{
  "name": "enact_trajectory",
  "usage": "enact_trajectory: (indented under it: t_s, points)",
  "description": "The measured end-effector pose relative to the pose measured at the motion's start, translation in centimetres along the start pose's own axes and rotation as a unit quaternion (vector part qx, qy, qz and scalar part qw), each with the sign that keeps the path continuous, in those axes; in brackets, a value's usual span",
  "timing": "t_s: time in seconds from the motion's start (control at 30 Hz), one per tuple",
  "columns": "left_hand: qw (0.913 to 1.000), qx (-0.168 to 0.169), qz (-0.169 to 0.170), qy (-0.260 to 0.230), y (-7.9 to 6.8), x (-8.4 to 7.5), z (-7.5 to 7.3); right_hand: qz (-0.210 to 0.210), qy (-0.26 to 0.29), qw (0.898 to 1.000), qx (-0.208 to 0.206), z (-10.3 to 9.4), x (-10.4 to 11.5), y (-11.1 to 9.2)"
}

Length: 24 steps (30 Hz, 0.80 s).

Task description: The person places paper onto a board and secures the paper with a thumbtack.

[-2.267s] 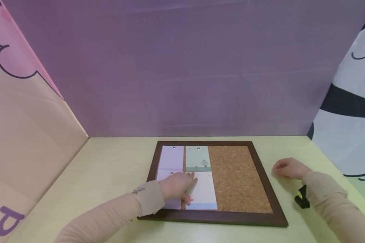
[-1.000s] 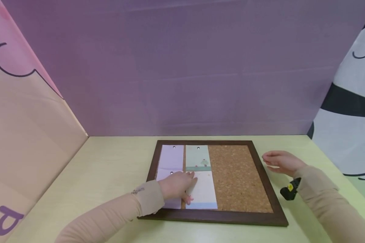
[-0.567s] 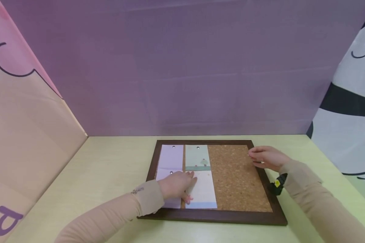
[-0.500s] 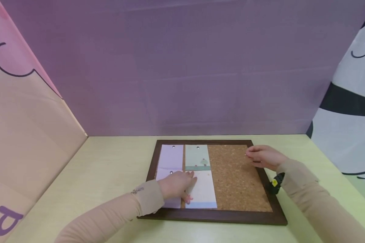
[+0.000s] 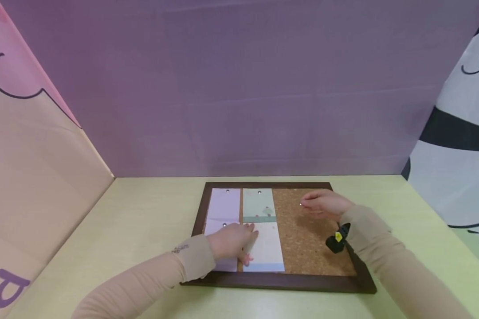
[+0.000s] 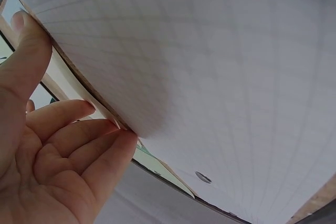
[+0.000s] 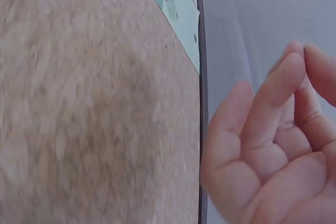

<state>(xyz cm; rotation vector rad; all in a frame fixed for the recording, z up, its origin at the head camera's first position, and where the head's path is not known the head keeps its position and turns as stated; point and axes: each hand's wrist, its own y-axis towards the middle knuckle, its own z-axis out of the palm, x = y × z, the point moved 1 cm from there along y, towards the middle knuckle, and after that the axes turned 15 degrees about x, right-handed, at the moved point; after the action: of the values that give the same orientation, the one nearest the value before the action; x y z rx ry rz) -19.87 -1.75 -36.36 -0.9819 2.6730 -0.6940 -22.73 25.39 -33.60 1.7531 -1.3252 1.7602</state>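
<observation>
My left hand (image 5: 231, 240) lies across the lower notes on a framed cork board (image 5: 303, 252), its fingers extended over the white note (image 5: 268, 246) with a blue strip. Thumb and fingertips press it down near its left edge. Over the bare right half of the cork, my right hand (image 5: 325, 204) pinches a small silver thumbtack (image 5: 301, 204) between thumb and fingertips; only a glint of it shows in the right wrist view. Above the white note is a green note (image 5: 257, 205) with a tree, tacked at its top. A purple note (image 5: 225, 204) is tacked at upper left.
Below the upper purple note lies another purple note (image 5: 212, 227), tacked and partly hidden by my left hand. The dark wooden frame (image 5: 279, 281) edges the board on a pale table (image 5: 143, 221). A purple backdrop (image 5: 239, 88) stands behind, with printed panels on both sides.
My right hand has moved left from the table beside the board, over the frame, to above the cork, with the thumbtack in its fingertips. The left hand has stayed on the white note.
</observation>
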Motion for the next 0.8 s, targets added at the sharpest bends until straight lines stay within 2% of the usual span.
enact_trajectory:
  t_s: [0.23, 0.43, 0.8]
  points:
    - [1.0000, 0.005, -0.003, 0.005, 0.2, 0.0, 0.1, 0.033, -0.004, 0.999, 0.002, 1.1, -0.2, 1.2]
    - [1.0000, 0.005, -0.002, -0.008, 0.2, 0.0, 0.1, 0.047, 0.037, 0.998, -0.004, 1.5, -0.8, 1.8]
    - [0.9998, 0.012, -0.003, -0.017, 0.0, -0.1, 0.1, 0.084, 0.018, 0.996, -0.009, 3.5, -0.7, 3.1]
